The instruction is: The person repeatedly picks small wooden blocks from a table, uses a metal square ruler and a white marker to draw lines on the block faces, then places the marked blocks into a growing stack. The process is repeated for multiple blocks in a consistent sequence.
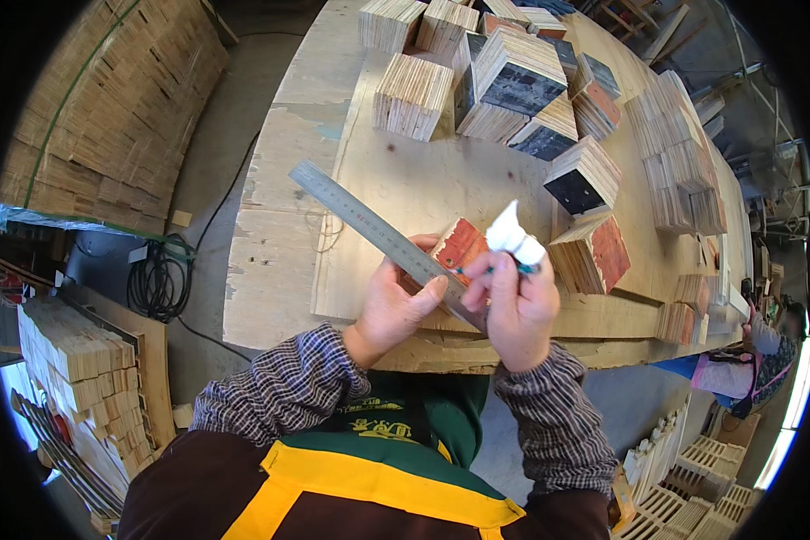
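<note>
Ruler (362,218) across red-faced block (460,243), both gripped by left hand (392,308); right hand (518,308) pinching white-topped tool (511,234).

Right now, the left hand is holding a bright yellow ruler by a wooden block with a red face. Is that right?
Not quite: the ruler is silver-grey, not bright yellow, as the head view shows. The rest is right: the left hand is holding it by a wooden block with a red face.
</note>
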`<state>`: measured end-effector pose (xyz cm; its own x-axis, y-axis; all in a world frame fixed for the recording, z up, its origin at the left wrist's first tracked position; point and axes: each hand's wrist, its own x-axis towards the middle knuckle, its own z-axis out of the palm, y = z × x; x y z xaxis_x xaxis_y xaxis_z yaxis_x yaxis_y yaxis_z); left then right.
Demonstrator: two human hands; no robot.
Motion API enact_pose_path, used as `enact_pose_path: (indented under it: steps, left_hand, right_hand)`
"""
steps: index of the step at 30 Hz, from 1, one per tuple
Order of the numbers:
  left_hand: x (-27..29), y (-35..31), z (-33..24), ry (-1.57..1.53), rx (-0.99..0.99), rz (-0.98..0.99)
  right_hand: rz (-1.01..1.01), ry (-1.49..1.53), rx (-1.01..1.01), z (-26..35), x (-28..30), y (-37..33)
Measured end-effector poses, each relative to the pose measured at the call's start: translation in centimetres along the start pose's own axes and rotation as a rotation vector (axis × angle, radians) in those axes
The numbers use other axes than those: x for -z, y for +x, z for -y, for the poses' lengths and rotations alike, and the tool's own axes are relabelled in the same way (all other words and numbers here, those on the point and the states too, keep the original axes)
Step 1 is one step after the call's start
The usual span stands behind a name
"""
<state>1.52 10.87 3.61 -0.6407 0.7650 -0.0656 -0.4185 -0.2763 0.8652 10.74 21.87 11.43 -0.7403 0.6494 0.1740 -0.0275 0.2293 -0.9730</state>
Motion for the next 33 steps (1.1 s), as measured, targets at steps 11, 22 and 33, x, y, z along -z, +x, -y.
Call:
enact_pose_path:
  steps: [11,22,33]
  left_hand:
    - [0.0,0.0,0.0,-0.024,0.011,0.023]
    - [-0.2,0.0,-0.2,0.012,-0.026,0.015]
    - [0.2,0.0,-0.4,-0.03,0.001,0.082]
  right_hand:
    - [-0.041,-0.189,-0.026,0.9,3.6,-2.1]
    - [0.066,-0.52,0.266,1.6,1.7,-0.6]
    - [0.06,-0.223,0.152,0.5,-1.5,2.1]
